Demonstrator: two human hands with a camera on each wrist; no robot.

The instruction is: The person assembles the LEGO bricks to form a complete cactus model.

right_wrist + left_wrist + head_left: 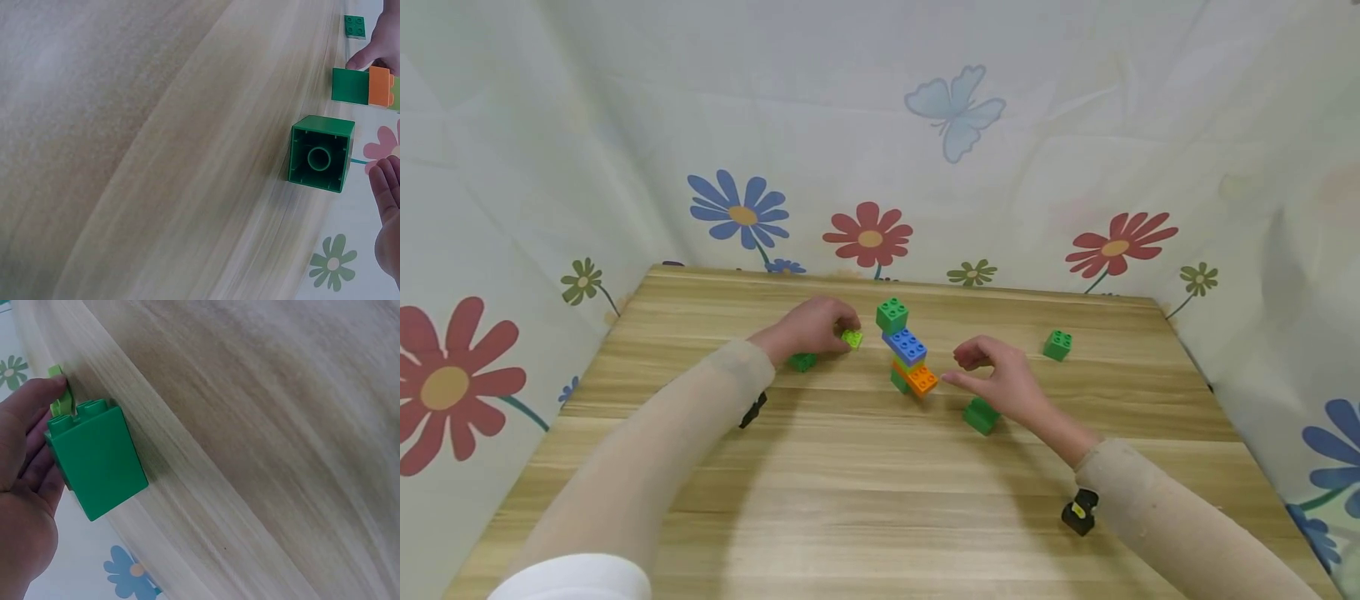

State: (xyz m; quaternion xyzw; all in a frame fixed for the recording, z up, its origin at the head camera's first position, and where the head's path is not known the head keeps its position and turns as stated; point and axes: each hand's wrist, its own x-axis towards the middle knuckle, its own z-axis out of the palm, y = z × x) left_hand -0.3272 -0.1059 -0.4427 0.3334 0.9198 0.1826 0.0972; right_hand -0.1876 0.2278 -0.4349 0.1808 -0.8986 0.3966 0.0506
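Observation:
My left hand (pixel 812 327) pinches a small lime-green toy building brick (pixel 852 338) between thumb and fingers, left of a stack. In the left wrist view, that lime brick (pixel 64 405) shows behind a larger green brick (pixel 103 465) standing on the table. The stack has a green brick (pixel 892 318) on top, a blue brick (pixel 907 347) beneath it, then a thin yellowish layer, an orange brick (pixel 922 381) jutting right, and green at the base. Right of the stack, my right hand (pixel 1003 382) hovers with fingers gently bent and nothing in its grasp.
Below my right hand a green brick (pixel 981 416) lies on its side, its hollow underside visible in the right wrist view. Another green brick (pixel 1057 345) sits farther right. A flower-patterned curtain (pixel 820 108) rises behind the wooden table (pixel 850 517).

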